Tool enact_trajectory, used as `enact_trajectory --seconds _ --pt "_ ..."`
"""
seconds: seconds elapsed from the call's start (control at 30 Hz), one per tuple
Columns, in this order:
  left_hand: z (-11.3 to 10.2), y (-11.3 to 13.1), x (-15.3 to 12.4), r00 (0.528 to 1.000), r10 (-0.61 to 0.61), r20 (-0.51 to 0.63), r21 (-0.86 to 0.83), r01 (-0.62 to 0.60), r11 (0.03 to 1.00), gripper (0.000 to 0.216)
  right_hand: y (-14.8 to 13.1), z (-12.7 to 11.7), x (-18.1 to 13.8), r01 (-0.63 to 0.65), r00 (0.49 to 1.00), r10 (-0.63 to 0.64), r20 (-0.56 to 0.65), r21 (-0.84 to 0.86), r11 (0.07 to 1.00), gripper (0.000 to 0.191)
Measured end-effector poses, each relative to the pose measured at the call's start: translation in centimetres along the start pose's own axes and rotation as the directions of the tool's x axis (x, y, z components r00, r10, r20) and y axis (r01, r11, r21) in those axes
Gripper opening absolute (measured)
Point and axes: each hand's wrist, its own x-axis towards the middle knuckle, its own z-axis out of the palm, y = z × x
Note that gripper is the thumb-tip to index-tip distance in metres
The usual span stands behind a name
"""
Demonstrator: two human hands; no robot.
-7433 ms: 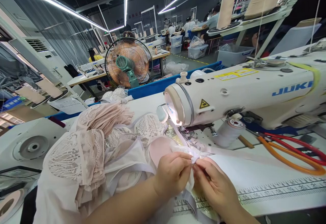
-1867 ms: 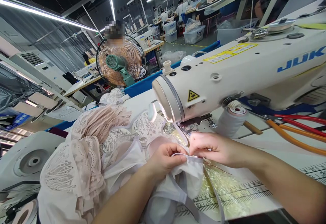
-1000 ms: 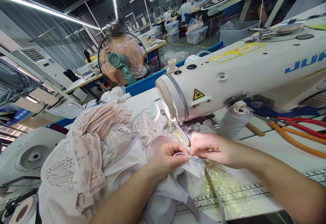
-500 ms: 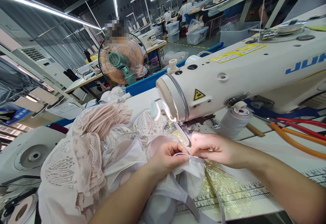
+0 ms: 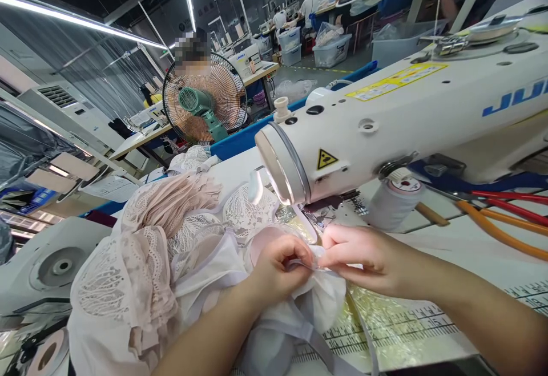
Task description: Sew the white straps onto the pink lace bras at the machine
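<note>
My left hand [image 5: 280,267] is closed in a pinch on the edge of a white bra [image 5: 327,293], thumb on top. Close beside it, my right hand [image 5: 363,256] pinches the same edge, its fingertips almost meeting the left ones. The exact spot between the fingertips is partly hidden. Pale straps hang from the bra toward the table's front edge. Just behind the hands stands the lit head of a white sewing machine [image 5: 342,153]; its needle is out of sight. More white lace bras [image 5: 250,210] lie joined to or against this one, left of the machine head.
A heap of pale pink lace pieces [image 5: 128,284] fills the left. Orange-handled scissors [image 5: 492,227] and a thread cone [image 5: 394,202] lie to the right. A printed ruler [image 5: 398,327] runs along the table's front. Beyond are a fan [image 5: 205,99], a person and storage bins [image 5: 331,51].
Both hands have shifted slightly on the bra's edge, with the left fingers more curled and the right fingers turned a little. The view has moved slightly.
</note>
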Motion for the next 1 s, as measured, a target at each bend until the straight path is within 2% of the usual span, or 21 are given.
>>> enact_trajectory --seconds 0.1,0.2,0.3,0.57,1.0 --pt "-0.02 -0.21 -0.03 0.992 0.128 -0.016 0.155 -0.124 0.980 0.013 -0.24 0.12 -0.11 0.019 1.000 -0.019 -0.006 -0.067 0.998 0.021" --pt "-0.01 -0.45 -0.07 0.985 0.171 -0.022 0.204 -0.163 0.965 0.014 -0.37 0.26 -0.12 0.035 0.999 -0.038 -0.026 -0.105 0.994 0.020" --pt "0.11 -0.68 -0.12 0.986 0.153 -0.060 0.203 -0.138 0.970 0.016 -0.34 0.45 -0.07 0.041 0.997 -0.049 -0.055 -0.139 0.989 0.021" --pt "0.56 -0.78 0.01 0.992 0.022 -0.127 0.055 -0.016 0.998 0.026 -0.41 0.67 0.03 0.030 0.996 -0.045 -0.077 -0.181 0.983 0.021" --pt "0.60 -1.05 -0.20 0.992 0.032 -0.124 0.005 -0.032 0.999 0.026 -0.36 0.40 -0.05 0.019 0.996 -0.027 -0.090 -0.094 0.995 0.019"
